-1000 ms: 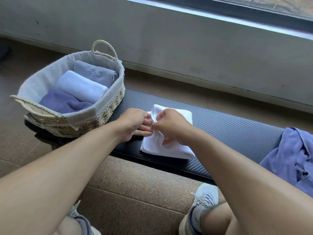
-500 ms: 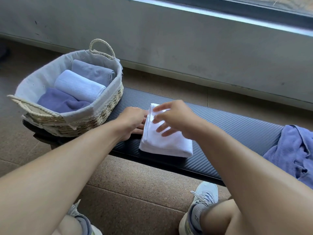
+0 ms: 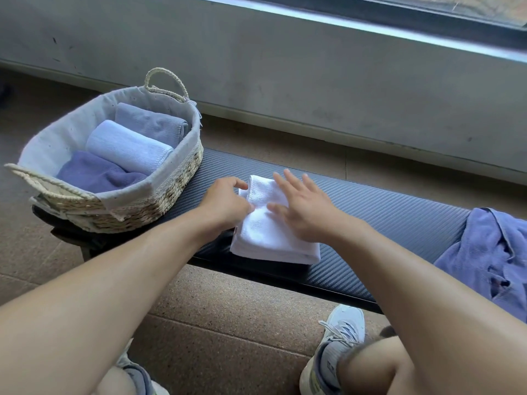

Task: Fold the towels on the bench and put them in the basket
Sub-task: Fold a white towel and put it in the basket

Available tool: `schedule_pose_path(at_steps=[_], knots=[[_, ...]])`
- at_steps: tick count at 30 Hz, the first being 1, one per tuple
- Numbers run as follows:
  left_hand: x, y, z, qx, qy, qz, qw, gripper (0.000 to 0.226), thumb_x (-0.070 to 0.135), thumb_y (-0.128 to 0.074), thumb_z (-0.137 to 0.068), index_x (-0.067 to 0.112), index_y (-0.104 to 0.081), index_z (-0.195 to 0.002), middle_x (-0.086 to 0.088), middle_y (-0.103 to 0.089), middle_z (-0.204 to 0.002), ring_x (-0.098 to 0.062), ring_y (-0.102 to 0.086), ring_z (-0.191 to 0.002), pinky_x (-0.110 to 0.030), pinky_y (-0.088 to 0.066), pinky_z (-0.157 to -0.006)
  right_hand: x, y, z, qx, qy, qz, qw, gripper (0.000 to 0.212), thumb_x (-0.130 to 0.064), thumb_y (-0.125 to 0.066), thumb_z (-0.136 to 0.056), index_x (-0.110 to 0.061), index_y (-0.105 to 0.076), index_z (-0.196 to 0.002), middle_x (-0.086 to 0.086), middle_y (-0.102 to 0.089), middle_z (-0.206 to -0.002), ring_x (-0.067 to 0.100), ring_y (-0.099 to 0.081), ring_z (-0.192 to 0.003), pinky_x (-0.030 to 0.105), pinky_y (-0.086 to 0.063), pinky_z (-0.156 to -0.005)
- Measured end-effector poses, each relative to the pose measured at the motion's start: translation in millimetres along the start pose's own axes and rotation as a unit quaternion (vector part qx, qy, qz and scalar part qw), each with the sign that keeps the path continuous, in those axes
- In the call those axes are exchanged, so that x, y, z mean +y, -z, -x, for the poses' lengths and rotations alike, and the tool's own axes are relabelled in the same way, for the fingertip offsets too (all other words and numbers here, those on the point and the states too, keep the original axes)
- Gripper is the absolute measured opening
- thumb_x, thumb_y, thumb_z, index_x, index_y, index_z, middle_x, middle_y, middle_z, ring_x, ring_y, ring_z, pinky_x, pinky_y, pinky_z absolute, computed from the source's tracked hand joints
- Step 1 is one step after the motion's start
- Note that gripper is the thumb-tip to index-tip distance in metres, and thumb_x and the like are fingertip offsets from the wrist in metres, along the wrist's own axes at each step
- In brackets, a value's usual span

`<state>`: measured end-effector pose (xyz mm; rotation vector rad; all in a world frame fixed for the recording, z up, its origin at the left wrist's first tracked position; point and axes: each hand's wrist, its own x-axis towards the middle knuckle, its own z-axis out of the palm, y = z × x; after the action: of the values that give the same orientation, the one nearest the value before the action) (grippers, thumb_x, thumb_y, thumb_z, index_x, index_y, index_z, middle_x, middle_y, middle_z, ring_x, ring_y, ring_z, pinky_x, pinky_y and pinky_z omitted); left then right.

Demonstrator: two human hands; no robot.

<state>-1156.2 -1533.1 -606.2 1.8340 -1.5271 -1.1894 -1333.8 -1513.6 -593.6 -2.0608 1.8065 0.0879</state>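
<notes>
Head view: a white towel (image 3: 271, 232), folded small, is seen lying near the front edge of the dark worktop (image 3: 399, 212), in the middle of the picture. The right hand (image 3: 302, 212) is laid flat on top of it, with the grip open and the fingers spread and straight. The left hand (image 3: 228, 201) is at the towel's 9 o'clock side, with the fingers curled at the edge; the cloth seems to be pinched there, but that cannot be told for sure.

The step in hand looks like the last pressing of the fold. It would be done well if the towel were smoothed flat from the middle out and the edges were kept lined up. The whole stack should then be picked up from both sides, so that the layers are not let slip apart.

A woven basket (image 3: 171, 183) with a cloth lining is stood at 10 o'clock from the towel, just beside it on the same worktop. Three folded towels (image 3: 128, 149), blue and purple, are already packed inside, so little room is left. The near rim and the rope handle (image 3: 165, 81) must be cleared on the way in.

A purple towel (image 3: 490, 258), not yet folded, is heaped at 3 o'clock, well apart. Grey shoes (image 3: 336, 343) are seen on the floor below.
</notes>
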Motion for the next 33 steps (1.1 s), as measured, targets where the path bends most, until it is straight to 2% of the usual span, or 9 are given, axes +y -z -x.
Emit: schedule_pose_path(at_steps=[7, 13, 16, 18, 22, 26, 29, 31, 33], knots=[[-1, 0, -1, -0.04, 0.034, 0.043, 0.998, 0.042, 0.002, -0.053, -0.081, 0.024, -0.057, -0.116, -0.011, -0.07, -0.102, -0.027, -0.068, -0.087, -0.034, -0.052, -0.064, -7, -29, 6, 0.064, 0.032, 0.044, 0.996, 0.081, -0.076, -0.014, -0.095, -0.032, 0.0, -0.162, -0.004, 0.01, -0.17, 0.026, 0.022, -0.154, 0.05, 0.01, -0.124], [2, 1, -4, 0.013, 0.017, -0.077, 0.997, 0.057, 0.017, -0.055, -0.081, 0.023, -0.045, -0.137, -0.005, -0.065, -0.12, -0.028, -0.061, -0.111, -0.041, -0.052, -0.096, -6, -38, 4, 0.088, 0.043, 0.071, 0.993, 0.091, -0.084, -0.01, -0.089, -0.031, -0.002, -0.162, -0.003, 0.006, -0.17, 0.025, 0.019, -0.154, 0.05, 0.011, -0.124], [1, -1, 1, 0.053, -0.046, -0.165, 0.984, 0.067, 0.015, -0.055, -0.084, 0.022, -0.036, -0.148, -0.004, -0.055, -0.139, -0.028, -0.052, -0.128, -0.04, -0.042, -0.105, -9, -40, 2, 0.093, 0.048, 0.098, 0.99, 0.101, -0.091, -0.003, -0.082, -0.029, -0.003, -0.162, -0.001, 0.004, -0.17, 0.027, 0.016, -0.155, 0.052, 0.009, -0.124], [-1, -5, 7, 0.09, -0.126, -0.167, 0.974, 0.058, 0.011, -0.049, -0.092, 0.02, -0.04, -0.149, -0.003, -0.048, -0.147, -0.026, -0.047, -0.134, -0.039, -0.037, -0.108, -10, -41, 0, 0.092, 0.054, 0.108, 0.988, 0.106, -0.092, 0.003, -0.077, -0.029, -0.003, -0.162, 0.0, 0.002, -0.171, 0.028, 0.015, -0.155, 0.054, 0.008, -0.123], [-8, -18, 10, 0.067, -0.228, -0.128, 0.963, 0.043, 0.034, -0.038, -0.107, 0.019, -0.051, -0.145, 0.0, -0.046, -0.155, -0.016, -0.034, -0.146, -0.031, -0.024, -0.119, -10, -43, -4, 0.087, 0.055, 0.113, 0.988, 0.101, -0.09, -0.005, -0.08, -0.03, 0.002, -0.161, 0.001, 0.003, -0.171, 0.029, 0.015, -0.155, 0.056, 0.007, -0.123], [-16, -28, 5, -0.054, -0.159, -0.146, 0.975, 0.064, 0.055, -0.013, -0.106, 0.023, -0.02, -0.161, 0.008, -0.011, -0.169, -0.007, 0.006, -0.155, -0.039, 0.005, -0.127, -10, -40, -6, 0.055, 0.071, 0.102, 0.991, 0.109, -0.093, -0.01, -0.072, -0.031, 0.012, -0.159, 0.001, 0.009, -0.17, 0.03, 0.019, -0.154, 0.06, 0.008, -0.121], [-23, -33, 2, -0.062, -0.13, -0.186, 0.972, 0.062, 0.053, -0.008, -0.106, 0.026, -0.006, -0.162, 0.014, 0.005, -0.169, -0.007, 0.017, -0.153, -0.038, 0.013, -0.125, 0, -25, -5, 0.0, 0.092, 0.05, 0.994, 0.118, -0.091, -0.04, -0.075, -0.026, 0.01, -0.161, -0.001, 0.014, -0.169, 0.026, 0.02, -0.154, 0.054, 0.009, -0.124], [-26, -35, 2, -0.048, -0.133, -0.201, 0.969, 0.06, 0.05, -0.009, -0.107, 0.026, -0.006, -0.162, 0.015, 0.006, -0.168, -0.007, 0.017, -0.153, -0.039, 0.013, -0.125, 11, -12, -5, -0.021, 0.079, 0.015, 0.997, 0.11, -0.077, -0.049, -0.086, -0.021, 0.007, -0.162, -0.002, 0.014, -0.169, 0.023, 0.019, -0.154, 0.048, 0.006, -0.126], [-26, -37, 4, -0.024, -0.14, -0.189, 0.972, 0.059, 0.048, -0.013, -0.108, 0.025, -0.008, -0.162, 0.014, 0.002, -0.169, -0.007, 0.014, -0.154, -0.039, 0.011, -0.126, 22, -3, -5, -0.012, 0.061, -0.028, 0.998, 0.087, -0.062, -0.042, -0.099, -0.019, -0.001, -0.162, -0.001, 0.01, -0.17, 0.022, 0.016, -0.155, 0.045, 0.005, -0.126]])
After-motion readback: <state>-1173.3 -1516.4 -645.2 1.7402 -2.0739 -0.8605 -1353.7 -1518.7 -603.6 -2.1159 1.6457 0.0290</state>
